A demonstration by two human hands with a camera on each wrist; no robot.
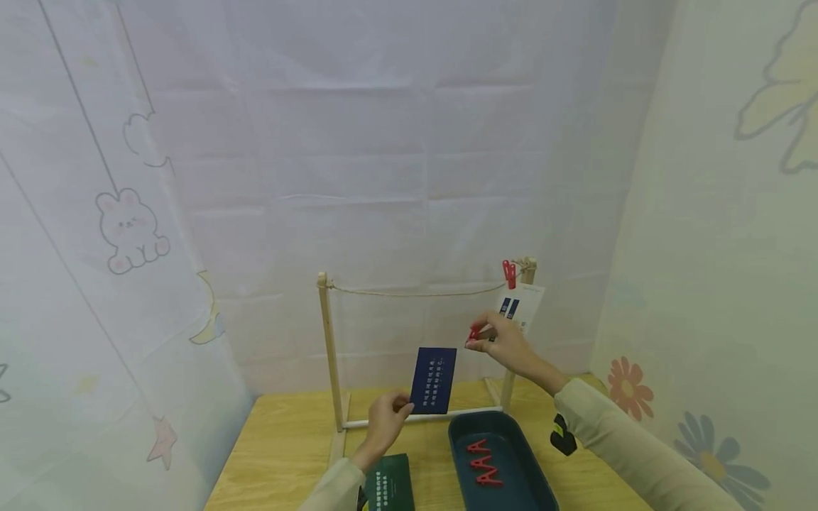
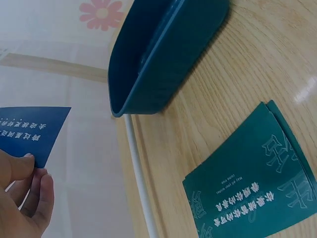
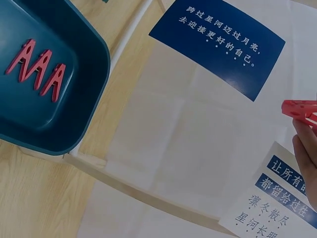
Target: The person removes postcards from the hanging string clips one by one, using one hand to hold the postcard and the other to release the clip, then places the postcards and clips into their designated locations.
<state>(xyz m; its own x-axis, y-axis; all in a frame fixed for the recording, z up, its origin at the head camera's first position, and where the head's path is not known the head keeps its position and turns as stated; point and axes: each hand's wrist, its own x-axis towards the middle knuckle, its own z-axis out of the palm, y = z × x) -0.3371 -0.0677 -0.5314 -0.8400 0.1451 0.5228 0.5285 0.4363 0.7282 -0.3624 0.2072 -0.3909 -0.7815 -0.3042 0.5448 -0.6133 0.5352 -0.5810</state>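
Note:
A dark blue card (image 1: 434, 380) with white writing is pinched at its lower left corner by my left hand (image 1: 386, 424). My right hand (image 1: 508, 345), raised higher and to the right, pinches a red clothespin (image 1: 473, 335); the right wrist view shows that clothespin (image 3: 299, 107) at the right edge. Behind the right hand, a white card (image 1: 530, 301) hangs from the string (image 1: 409, 294) under another red clothespin (image 1: 509, 273). The blue card is below the string and apart from it. In the tray (image 1: 456, 434) lie three red clothespins (image 3: 38, 69).
Wooden posts (image 1: 329, 348) hold the string at both ends, with a white bar (image 1: 354, 424) low between them. Green cards (image 2: 252, 183) lie stacked on the wooden table (image 1: 275, 440), left of the tray. Printed cloth walls (image 1: 409, 177) enclose the back and sides.

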